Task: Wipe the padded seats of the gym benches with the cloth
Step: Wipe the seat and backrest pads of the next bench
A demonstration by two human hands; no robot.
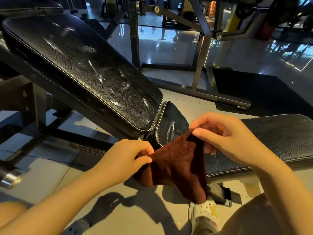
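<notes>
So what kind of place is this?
It looks like a gym. There's a black padded bench tilted up, a flat bench beside it, and metal workout frames on a shiny floor. Both hands hold a brown cloth.

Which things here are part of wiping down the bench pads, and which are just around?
Part of the job:
- brown cloth, pinched by the left hand and the right hand
- inclined back pad
- small seat pad
- flat bench pad

Just around:
- metal machine frame
- black floor mat
- white shoe
</notes>
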